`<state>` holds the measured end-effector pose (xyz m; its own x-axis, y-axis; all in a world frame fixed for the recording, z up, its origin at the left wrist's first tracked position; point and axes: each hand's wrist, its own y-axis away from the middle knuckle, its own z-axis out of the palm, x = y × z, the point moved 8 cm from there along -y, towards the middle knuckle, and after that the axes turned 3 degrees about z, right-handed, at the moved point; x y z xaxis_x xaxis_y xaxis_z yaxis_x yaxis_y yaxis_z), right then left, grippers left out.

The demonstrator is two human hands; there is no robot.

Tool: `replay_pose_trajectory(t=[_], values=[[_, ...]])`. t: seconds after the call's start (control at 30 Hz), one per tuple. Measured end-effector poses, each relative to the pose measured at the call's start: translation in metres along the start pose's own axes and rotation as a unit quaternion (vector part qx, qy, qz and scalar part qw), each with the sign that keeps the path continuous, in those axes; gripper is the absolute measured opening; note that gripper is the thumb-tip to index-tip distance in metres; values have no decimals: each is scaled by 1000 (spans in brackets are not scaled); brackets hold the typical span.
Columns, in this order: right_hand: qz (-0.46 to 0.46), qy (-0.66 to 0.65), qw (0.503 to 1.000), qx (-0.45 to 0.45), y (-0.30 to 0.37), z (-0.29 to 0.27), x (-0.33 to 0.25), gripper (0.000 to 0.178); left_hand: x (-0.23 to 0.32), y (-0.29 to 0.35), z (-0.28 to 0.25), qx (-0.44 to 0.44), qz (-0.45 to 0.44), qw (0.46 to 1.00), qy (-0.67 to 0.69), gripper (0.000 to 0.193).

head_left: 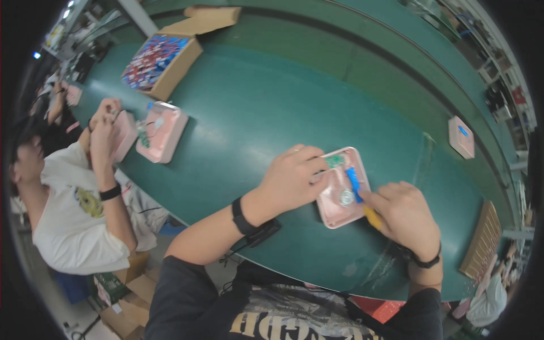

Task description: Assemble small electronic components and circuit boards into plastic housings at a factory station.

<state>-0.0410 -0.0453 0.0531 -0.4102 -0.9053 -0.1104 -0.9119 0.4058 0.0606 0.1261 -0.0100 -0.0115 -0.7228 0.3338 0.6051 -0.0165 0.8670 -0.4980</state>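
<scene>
Head view: your right hand point(403, 212) pinches a yellow handle point(372, 218), blue strip point(354, 184) beside its fingertips; left hand point(294, 175), fingers bent, pinch unclear, overlaps pink tray point(334, 215).

Large cream capitals point(289, 325) run across the dark T-shirt point(238, 297) at the bottom centre of the frame, cut by the lower edge.

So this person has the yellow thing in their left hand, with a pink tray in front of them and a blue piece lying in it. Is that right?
Not quite: the yellow thing is in the right hand, not the left, as the head view shows. The pink tray is in front of them, with the blue piece in it.
</scene>
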Motion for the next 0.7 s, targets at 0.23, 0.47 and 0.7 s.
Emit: replay_pose_trajectory(t=[0.23, 0.47, 0.7], values=[[-52, -9, 998, -21, 1, 23, -17, 21, 11, -12, -21, 45, 1, 998, 34, 29], [75, 36, 994, 75, -10, 26, 49, 23, -29, -21, -70, 77, -89, 984, -134, 28], [204, -31, 958, 200, -20, 28, 95, 41, -37, -14, -49, -53, -108, 961, -248, 25]])
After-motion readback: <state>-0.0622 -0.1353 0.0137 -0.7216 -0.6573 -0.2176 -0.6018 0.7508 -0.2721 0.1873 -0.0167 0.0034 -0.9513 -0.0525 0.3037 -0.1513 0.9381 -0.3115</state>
